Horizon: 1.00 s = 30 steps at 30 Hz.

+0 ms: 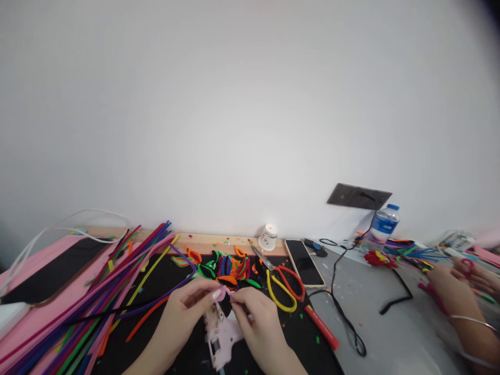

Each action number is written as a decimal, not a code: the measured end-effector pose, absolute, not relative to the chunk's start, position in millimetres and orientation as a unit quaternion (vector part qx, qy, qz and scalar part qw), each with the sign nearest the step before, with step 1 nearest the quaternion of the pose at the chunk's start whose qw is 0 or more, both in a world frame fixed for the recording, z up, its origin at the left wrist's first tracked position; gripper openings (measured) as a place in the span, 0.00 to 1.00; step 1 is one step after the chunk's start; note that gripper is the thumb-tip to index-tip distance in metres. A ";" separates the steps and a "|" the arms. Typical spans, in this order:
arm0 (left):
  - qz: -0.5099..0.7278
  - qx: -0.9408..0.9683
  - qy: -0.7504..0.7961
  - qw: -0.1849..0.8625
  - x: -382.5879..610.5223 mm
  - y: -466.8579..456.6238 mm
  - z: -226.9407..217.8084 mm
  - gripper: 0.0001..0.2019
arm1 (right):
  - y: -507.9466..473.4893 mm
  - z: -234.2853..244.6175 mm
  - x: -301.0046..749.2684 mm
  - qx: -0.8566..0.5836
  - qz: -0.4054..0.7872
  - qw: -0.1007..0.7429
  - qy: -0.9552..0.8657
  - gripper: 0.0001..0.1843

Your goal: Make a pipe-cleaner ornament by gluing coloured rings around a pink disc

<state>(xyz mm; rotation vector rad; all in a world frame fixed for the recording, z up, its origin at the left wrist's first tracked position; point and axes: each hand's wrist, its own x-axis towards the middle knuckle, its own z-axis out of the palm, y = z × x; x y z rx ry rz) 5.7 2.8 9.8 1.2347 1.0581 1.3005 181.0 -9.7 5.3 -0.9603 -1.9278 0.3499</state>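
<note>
Low in the centre of the frame, the left hand (183, 308) and right hand (258, 320) meet fingertip to fingertip, both pinched on a small pink piece (221, 295) held just above a pale pink glue gun (221, 339) that lies on the black mat (160, 284). Just behind them sits a heap of bent loops (226, 265) in orange, green and blue, so a good share of the shaping looks done; toward the left edge a long sheaf of straight pipe cleaners (128, 265) lies unbent, which suggests plenty left. Scissors (281, 284) and a phone (304, 263) rest right of centre, and at the far right a co-worker's hand (441, 284) works separately
</note>
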 end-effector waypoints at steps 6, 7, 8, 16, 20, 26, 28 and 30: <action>0.542 0.507 0.436 0.510 4.7 3.6 7.1 0.03 | -10.3 5.5 180.7 -0.382 0.146 0.460 -0.788 0.09; 0.543 0.505 0.435 0.511 4.7 3.6 7.2 0.03 | -10.6 6.2 180.6 -0.381 0.147 0.459 -0.789 0.09; 0.544 0.502 0.434 0.513 4.8 3.7 7.4 0.03 | -11.0 7.0 180.5 -0.379 0.147 0.456 -0.792 0.10; 0.546 0.484 0.442 0.521 6.2 3.2 9.9 0.03 | -10.2 8.4 180.4 -0.354 0.118 0.464 -0.804 0.11; 0.543 0.485 0.451 0.516 6.1 3.0 8.2 0.04 | -10.2 5.9 180.0 -0.354 0.116 0.472 -0.799 0.11; 0.544 0.475 0.451 0.524 7.1 3.1 8.7 0.04 | -10.9 5.7 179.1 -0.358 0.136 0.471 -0.794 0.09; 0.543 0.477 0.453 0.522 7.7 3.0 9.7 0.04 | -11.0 6.1 178.7 -0.357 0.144 0.474 -0.792 0.08; 0.539 0.479 0.452 0.526 8.2 2.7 10.4 0.04 | -11.0 6.5 178.5 -0.357 0.152 0.476 -0.789 0.08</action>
